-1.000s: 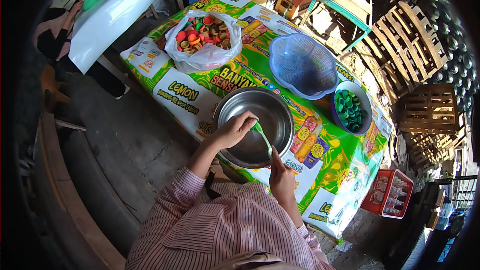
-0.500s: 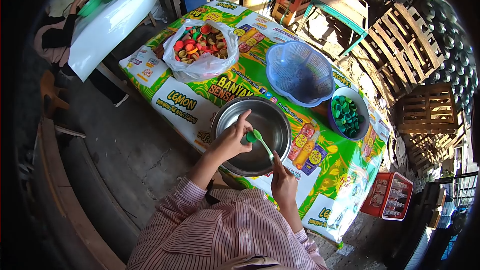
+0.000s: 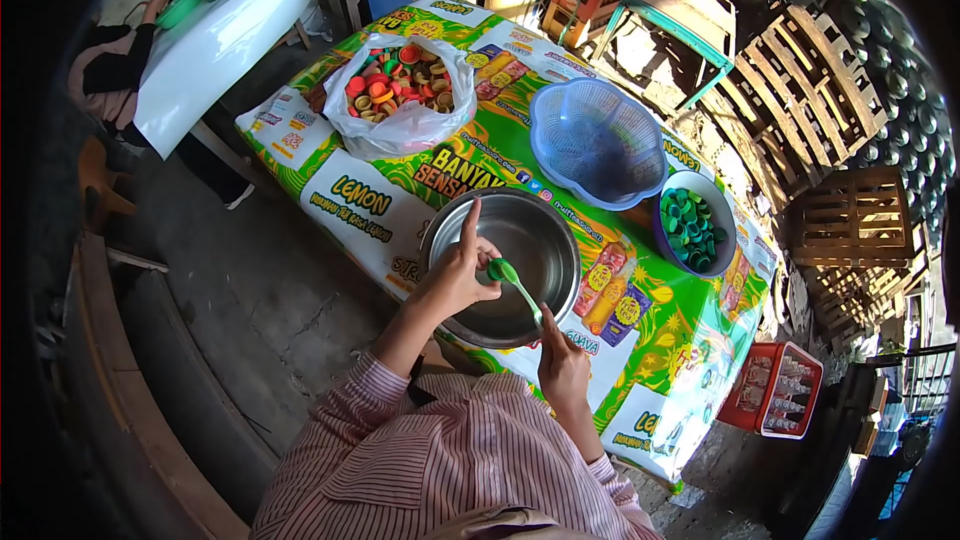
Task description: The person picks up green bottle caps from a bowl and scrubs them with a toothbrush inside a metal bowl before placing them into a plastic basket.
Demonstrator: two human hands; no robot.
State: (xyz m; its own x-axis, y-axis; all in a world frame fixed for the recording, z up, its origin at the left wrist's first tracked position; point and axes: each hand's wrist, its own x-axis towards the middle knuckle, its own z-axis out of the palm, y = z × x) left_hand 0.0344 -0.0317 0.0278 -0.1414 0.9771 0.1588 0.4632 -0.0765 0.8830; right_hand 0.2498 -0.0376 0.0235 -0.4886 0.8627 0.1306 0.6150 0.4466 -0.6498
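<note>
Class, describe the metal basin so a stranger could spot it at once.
Find the table covered in green print. On its near side, under the wearer's left hand, sits the round metal basin. Unlike the blue perforated basket nearby, it is shiny grey.

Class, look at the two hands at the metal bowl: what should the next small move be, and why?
Probably the right hand should ease the spoon-like tool against the green cap: the left hand holds that cap over the metal bowl, and the tool's green end lies right by it, though contact is hard to tell.
</note>
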